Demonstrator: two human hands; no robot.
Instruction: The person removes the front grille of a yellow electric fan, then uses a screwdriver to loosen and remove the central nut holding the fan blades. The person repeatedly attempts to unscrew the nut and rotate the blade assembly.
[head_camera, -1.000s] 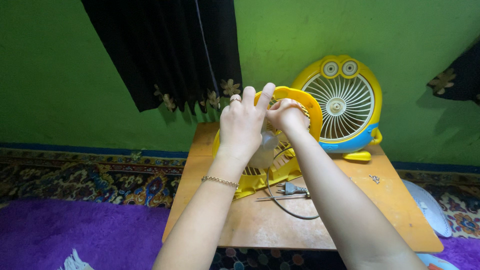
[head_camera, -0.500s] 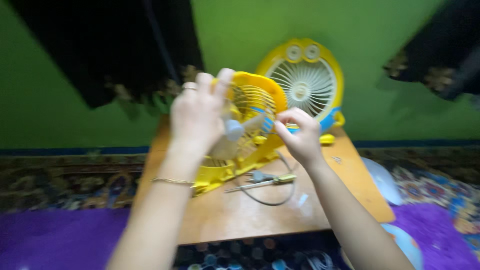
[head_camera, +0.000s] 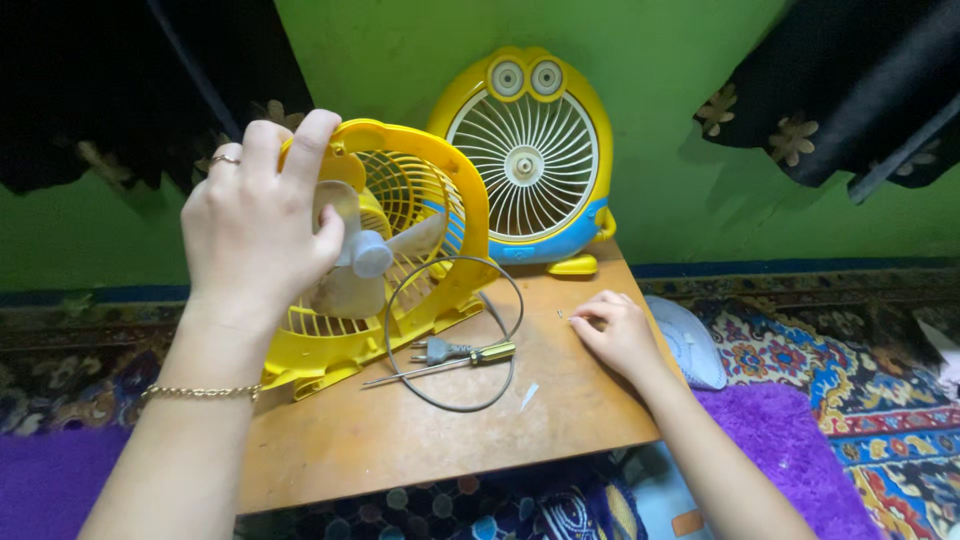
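My left hand (head_camera: 255, 225) grips the top rim of a yellow fan housing (head_camera: 425, 215) that stands tilted on a low wooden table (head_camera: 400, 440). Pale fan blades (head_camera: 350, 280) with a round hub sit inside it. My right hand (head_camera: 612, 330) rests low on the table's right side, fingers pinched around small screws (head_camera: 562, 314); whether it holds one I cannot tell. A screwdriver with a yellow handle (head_camera: 480, 355) lies between the hands, next to a grey plug (head_camera: 440, 350) and its looped cord (head_camera: 510, 300).
A yellow and blue cartoon-faced fan front cover (head_camera: 525, 150) leans on the green wall at the table's back. Dark curtains (head_camera: 830, 80) hang left and right. A pale plastic part (head_camera: 690, 345) lies right of the table on a patterned rug (head_camera: 800, 350).
My right hand left the fan housing and dropped to the table's right side by the screws. My left hand kept its grip on the housing. The camera swung right.
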